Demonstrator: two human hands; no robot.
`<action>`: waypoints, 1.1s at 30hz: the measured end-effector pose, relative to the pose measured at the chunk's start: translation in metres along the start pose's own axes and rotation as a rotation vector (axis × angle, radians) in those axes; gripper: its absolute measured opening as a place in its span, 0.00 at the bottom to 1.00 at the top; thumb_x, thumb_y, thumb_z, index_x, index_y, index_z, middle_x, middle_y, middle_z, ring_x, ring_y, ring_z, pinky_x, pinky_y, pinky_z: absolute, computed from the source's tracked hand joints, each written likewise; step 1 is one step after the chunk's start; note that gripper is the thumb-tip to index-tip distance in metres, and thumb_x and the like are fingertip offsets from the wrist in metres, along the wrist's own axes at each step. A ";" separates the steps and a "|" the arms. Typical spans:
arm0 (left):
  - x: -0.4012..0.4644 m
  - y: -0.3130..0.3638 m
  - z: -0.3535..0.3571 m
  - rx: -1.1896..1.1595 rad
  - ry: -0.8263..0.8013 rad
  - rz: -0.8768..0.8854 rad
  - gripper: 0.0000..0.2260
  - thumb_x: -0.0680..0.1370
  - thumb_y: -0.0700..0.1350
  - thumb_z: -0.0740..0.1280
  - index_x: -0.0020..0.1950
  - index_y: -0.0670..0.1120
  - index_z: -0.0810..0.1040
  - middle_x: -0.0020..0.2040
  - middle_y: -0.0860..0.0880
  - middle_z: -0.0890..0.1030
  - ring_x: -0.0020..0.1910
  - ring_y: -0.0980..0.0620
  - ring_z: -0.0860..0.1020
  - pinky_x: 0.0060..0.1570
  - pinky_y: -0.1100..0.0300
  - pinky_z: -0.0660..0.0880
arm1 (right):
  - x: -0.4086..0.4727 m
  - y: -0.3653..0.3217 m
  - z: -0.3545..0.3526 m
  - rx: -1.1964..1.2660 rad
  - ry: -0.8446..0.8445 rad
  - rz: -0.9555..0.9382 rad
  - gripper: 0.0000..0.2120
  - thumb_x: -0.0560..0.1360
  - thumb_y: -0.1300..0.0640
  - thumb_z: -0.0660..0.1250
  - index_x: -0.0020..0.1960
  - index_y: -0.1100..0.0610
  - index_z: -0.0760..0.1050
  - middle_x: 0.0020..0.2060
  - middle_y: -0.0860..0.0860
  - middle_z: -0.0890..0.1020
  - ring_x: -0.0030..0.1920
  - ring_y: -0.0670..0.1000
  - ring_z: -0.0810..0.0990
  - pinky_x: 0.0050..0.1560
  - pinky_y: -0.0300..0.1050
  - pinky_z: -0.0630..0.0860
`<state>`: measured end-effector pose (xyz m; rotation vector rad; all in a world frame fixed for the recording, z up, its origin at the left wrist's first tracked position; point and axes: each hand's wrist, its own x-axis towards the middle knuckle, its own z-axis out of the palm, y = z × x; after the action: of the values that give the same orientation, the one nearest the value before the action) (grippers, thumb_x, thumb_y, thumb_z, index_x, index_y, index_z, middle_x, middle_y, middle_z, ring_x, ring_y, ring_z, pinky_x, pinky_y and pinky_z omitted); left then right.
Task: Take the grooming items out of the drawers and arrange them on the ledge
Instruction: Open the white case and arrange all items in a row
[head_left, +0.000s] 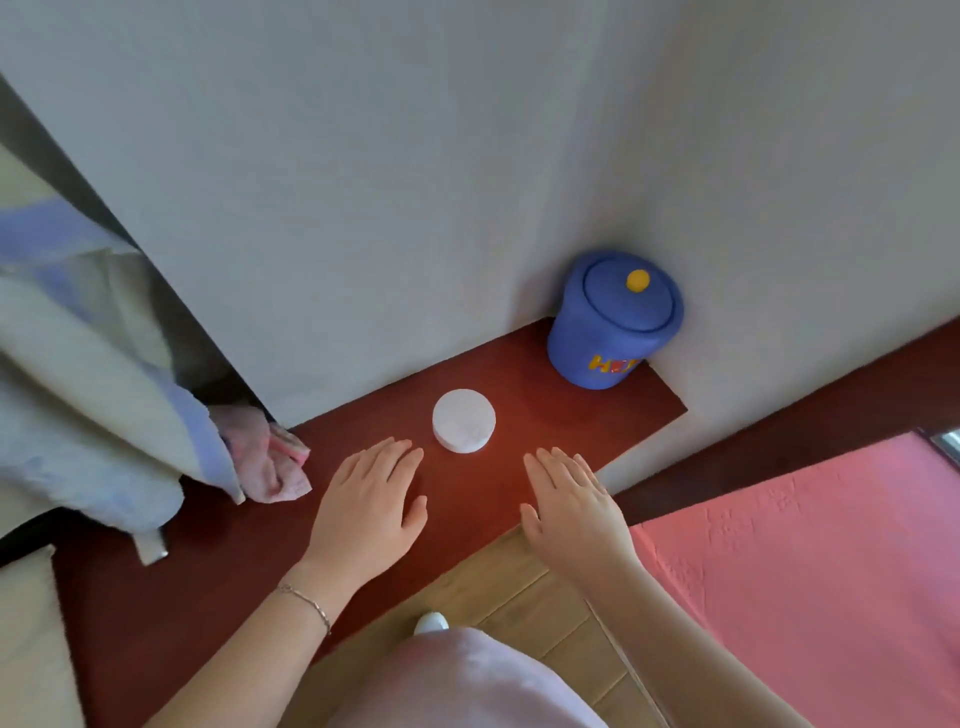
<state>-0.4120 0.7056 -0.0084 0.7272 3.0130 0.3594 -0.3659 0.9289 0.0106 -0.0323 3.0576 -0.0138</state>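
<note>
**Head view: both hands flat on ledge, one white jar set out, drawers out of sight**

Head camera looks down past a pale pink garment and a white shoe tip on wood flooring to a dark red ledge running along a grey-white wall. The left hand, a thin bracelet at its wrist, and the right hand lie palm-down on the ledge, well apart, fingers straight and holding nothing. Between and just beyond their fingertips stands a low white jar, lid up, touched by neither hand; the pose reads as a rest or start position rather than a grasp.

Farther back, a blue lidded pot with a yellow knob sits tucked in the corner where the ledge meets the wall, likely kept there out of the way. To the left, a pale green and blue curtain hangs over the ledge end, with a crumpled pink cloth beside its hem. A pink textured bedspread fills the right.

No drawer shows, so the items to be fetched cannot be seen; judged from one jar standing, most of the arranging seems to lie ahead.
</note>
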 end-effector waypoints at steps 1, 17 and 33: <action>0.001 0.000 0.000 -0.002 -0.004 -0.015 0.20 0.71 0.50 0.67 0.60 0.43 0.78 0.58 0.46 0.79 0.60 0.47 0.77 0.57 0.50 0.75 | 0.008 0.000 -0.001 0.000 -0.009 -0.015 0.28 0.60 0.51 0.77 0.57 0.61 0.79 0.53 0.55 0.83 0.56 0.54 0.81 0.59 0.53 0.74; -0.002 0.028 0.000 -0.170 -0.043 -0.395 0.22 0.72 0.54 0.56 0.60 0.48 0.78 0.59 0.52 0.78 0.60 0.53 0.76 0.57 0.59 0.71 | 0.110 -0.022 0.005 0.132 -0.260 -0.371 0.38 0.75 0.38 0.59 0.76 0.50 0.45 0.76 0.54 0.49 0.75 0.55 0.51 0.70 0.48 0.59; 0.041 0.055 -0.005 -1.772 0.031 -1.281 0.17 0.82 0.50 0.55 0.64 0.42 0.72 0.58 0.43 0.77 0.52 0.46 0.77 0.51 0.55 0.74 | 0.098 -0.017 -0.030 0.529 -0.318 -0.485 0.35 0.73 0.46 0.66 0.75 0.49 0.54 0.70 0.48 0.62 0.68 0.50 0.61 0.65 0.40 0.62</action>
<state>-0.4242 0.7702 0.0099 -1.1182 1.3333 2.0609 -0.4653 0.9099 0.0328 -0.6601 2.5584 -0.7568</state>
